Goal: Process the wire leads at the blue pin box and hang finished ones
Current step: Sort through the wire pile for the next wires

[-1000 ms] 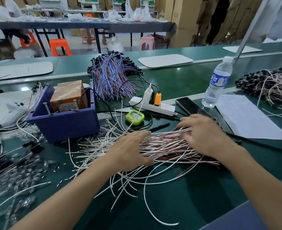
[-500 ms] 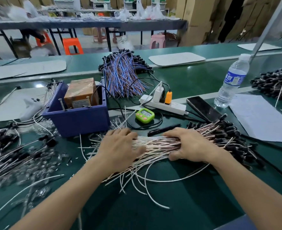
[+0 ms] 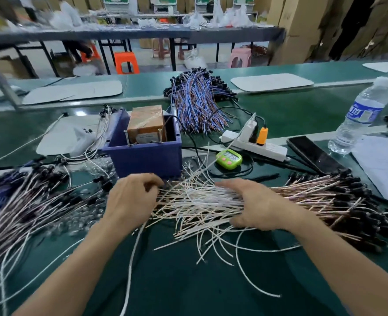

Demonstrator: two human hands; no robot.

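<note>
Here the wire leads [image 3: 200, 208] lie in a loose, crossed pile just in front of the blue pin box [image 3: 147, 158]. Pulling one lead could drag tangled neighbours along and scatter the pile. The left hand [image 3: 131, 199] is curled at the pile's end and seems to pinch some tips, though blur hides them. The right hand [image 3: 254, 206] presses on top, fingers nearly straight, gripping nothing.

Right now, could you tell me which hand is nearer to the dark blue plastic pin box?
Left. The left hand sits just in front of the dark blue plastic pin box; the right hand rests farther right on the white wire leads.
</note>
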